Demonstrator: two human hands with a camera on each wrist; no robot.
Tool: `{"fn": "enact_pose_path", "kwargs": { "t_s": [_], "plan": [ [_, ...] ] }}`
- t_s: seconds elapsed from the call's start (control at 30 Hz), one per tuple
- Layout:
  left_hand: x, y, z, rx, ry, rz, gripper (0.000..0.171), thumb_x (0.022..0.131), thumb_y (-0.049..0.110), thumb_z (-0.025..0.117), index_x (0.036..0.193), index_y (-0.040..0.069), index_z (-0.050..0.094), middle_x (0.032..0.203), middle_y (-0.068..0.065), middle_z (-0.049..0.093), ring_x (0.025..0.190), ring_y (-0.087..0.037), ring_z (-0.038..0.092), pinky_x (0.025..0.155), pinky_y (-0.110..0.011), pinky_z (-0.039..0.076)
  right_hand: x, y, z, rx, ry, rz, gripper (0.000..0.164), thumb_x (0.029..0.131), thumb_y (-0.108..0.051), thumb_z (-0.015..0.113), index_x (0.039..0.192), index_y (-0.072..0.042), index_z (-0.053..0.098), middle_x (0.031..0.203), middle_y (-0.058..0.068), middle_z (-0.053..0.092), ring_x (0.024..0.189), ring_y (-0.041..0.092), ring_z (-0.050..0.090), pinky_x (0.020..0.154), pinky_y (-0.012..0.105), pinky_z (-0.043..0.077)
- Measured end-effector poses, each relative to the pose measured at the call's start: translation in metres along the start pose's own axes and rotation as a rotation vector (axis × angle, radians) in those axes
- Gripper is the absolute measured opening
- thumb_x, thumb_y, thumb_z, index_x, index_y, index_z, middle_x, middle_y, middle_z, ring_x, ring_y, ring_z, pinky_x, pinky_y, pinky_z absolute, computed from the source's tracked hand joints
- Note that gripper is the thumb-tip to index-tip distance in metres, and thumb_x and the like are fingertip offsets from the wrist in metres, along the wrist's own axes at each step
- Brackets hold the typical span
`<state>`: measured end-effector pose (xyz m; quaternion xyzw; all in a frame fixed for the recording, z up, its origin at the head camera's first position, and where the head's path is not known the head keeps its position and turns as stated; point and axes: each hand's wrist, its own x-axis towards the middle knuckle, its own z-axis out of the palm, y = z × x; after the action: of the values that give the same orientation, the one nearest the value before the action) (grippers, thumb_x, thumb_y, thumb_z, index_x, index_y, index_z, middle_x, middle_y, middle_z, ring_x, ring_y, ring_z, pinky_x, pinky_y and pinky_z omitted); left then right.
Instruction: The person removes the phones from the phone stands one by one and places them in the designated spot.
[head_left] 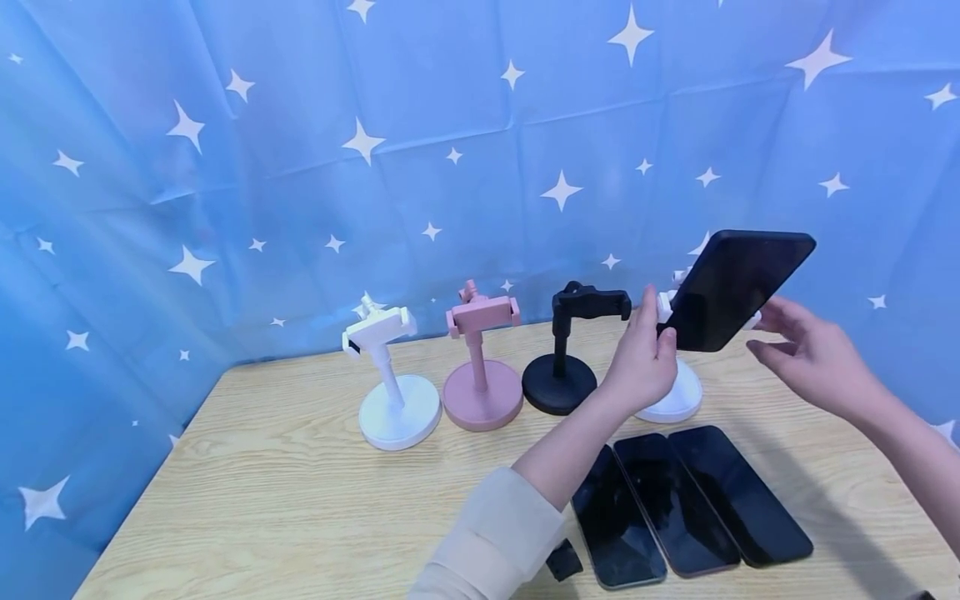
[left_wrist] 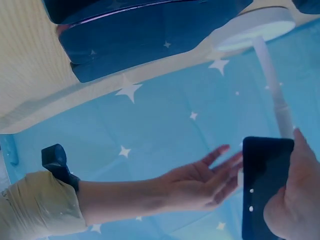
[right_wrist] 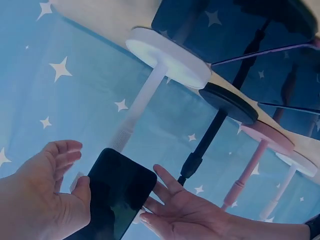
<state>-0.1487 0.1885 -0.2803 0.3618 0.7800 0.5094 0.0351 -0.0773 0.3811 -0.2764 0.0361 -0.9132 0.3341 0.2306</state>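
Observation:
A black smartphone (head_left: 738, 287) stands tilted in the clamp of a white phone stand (head_left: 678, 396) at the right end of a row. White clamp jaws show at both its side edges. My left hand (head_left: 643, 358) holds the phone's left edge, its thumb over the front in the left wrist view and its other fingers along the clamp. At the opposite edge is my right hand (head_left: 813, 354), fingers loosely bent by the clamp's right jaw. The right wrist view shows the right thumb (right_wrist: 81, 192) overlapping the phone's edge. The phone hides the stand's upper part.
Left of that stand are a black stand (head_left: 560, 385), a pink stand (head_left: 482, 396) and a white stand (head_left: 401, 414), their clamps holding nothing. Three dark phones (head_left: 618, 525) lie side by side on the wooden table (head_left: 300, 492). A blue star-patterned curtain (head_left: 420, 100) hangs behind.

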Motion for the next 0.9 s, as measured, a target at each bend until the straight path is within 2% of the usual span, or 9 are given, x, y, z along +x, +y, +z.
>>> {"fn": "enact_pose_path", "kwargs": {
  "t_s": [0.1,0.17,0.3,0.4,0.5,0.57,0.67,0.8,0.9],
  "plan": [
    [0.0013,0.0003,0.0013,0.006,0.028,-0.004,0.050,0.100,0.015,0.034,0.146,0.011,0.016,0.149,-0.001,0.023,0.134,-0.009,0.024,0.106,-0.022,0.027,0.0068,-0.0037,-0.0004,-0.022,0.038,-0.037,0.032,0.083,0.005,0.057,0.115,0.003,0.052,0.091,-0.035,0.048,0.077,-0.024,0.046,0.057,0.005,0.041],
    [0.0019,0.0003,0.0027,0.017,0.048,-0.007,0.048,0.099,0.015,0.034,0.145,0.011,0.021,0.147,0.000,0.030,0.131,-0.008,0.031,0.103,-0.021,0.031,0.0091,-0.0061,-0.0013,-0.061,0.060,-0.047,0.023,0.082,0.005,0.058,0.105,0.001,0.057,0.082,-0.026,0.058,0.069,-0.022,0.048,0.051,0.009,0.039],
    [0.0027,0.0000,0.0051,0.054,0.098,0.000,0.040,0.099,0.013,0.036,0.139,0.012,0.033,0.132,0.000,0.048,0.115,-0.005,0.048,0.090,-0.015,0.041,0.0106,-0.0087,-0.0004,-0.118,0.098,-0.048,0.015,0.082,0.005,0.058,0.097,0.002,0.062,0.069,-0.023,0.059,0.057,-0.015,0.049,0.045,0.016,0.034],
    [0.0029,-0.0012,0.0054,0.084,0.133,0.004,0.035,0.098,0.012,0.037,0.134,0.013,0.038,0.123,0.000,0.054,0.105,-0.004,0.053,0.083,-0.013,0.043,0.0104,-0.0090,0.0015,-0.141,0.104,-0.043,0.014,0.082,0.005,0.057,0.095,0.002,0.062,0.065,-0.020,0.058,0.050,-0.007,0.048,0.043,0.018,0.032],
    [0.0025,-0.0021,0.0056,0.087,0.145,0.005,0.036,0.098,0.012,0.037,0.134,0.013,0.039,0.124,0.000,0.054,0.108,-0.004,0.053,0.085,-0.013,0.042,0.0085,-0.0089,0.0014,-0.167,0.103,-0.042,0.012,0.083,0.003,0.057,0.093,0.001,0.063,0.064,-0.016,0.059,0.048,-0.002,0.046,0.044,0.018,0.031],
    [0.0025,-0.0025,0.0048,0.089,0.150,0.009,0.036,0.098,0.011,0.038,0.134,0.012,0.039,0.124,-0.001,0.055,0.108,-0.004,0.053,0.085,-0.012,0.042,0.0078,-0.0091,0.0019,-0.179,0.109,-0.045,0.012,0.083,0.002,0.057,0.093,-0.001,0.063,0.064,-0.022,0.055,0.048,-0.001,0.045,0.044,0.018,0.030],
    [0.0026,-0.0028,0.0034,0.084,0.157,0.016,0.035,0.098,0.010,0.039,0.133,0.012,0.041,0.121,-0.001,0.057,0.103,-0.004,0.054,0.082,-0.011,0.041,0.0071,-0.0103,0.0024,-0.191,0.118,-0.045,0.012,0.083,0.002,0.057,0.092,-0.003,0.064,0.065,-0.028,0.052,0.049,-0.002,0.044,0.044,0.019,0.029],
    [0.0023,-0.0035,0.0021,0.068,0.157,0.025,0.032,0.097,0.009,0.040,0.129,0.012,0.044,0.113,-0.001,0.059,0.090,-0.003,0.054,0.075,-0.009,0.040,0.0066,-0.0106,0.0024,-0.197,0.135,-0.067,0.014,0.081,0.006,0.059,0.092,0.000,0.064,0.067,-0.031,0.051,0.056,-0.019,0.043,0.046,0.013,0.032],
    [0.0018,-0.0037,0.0017,0.056,0.155,0.028,0.032,0.097,0.009,0.041,0.129,0.012,0.044,0.111,-0.001,0.059,0.089,-0.003,0.054,0.075,-0.008,0.040,0.0072,-0.0105,0.0029,-0.214,0.175,-0.150,0.021,0.075,0.013,0.061,0.091,0.000,0.065,0.073,-0.037,0.046,0.066,-0.029,0.039,0.048,0.009,0.034]
  ]
}}
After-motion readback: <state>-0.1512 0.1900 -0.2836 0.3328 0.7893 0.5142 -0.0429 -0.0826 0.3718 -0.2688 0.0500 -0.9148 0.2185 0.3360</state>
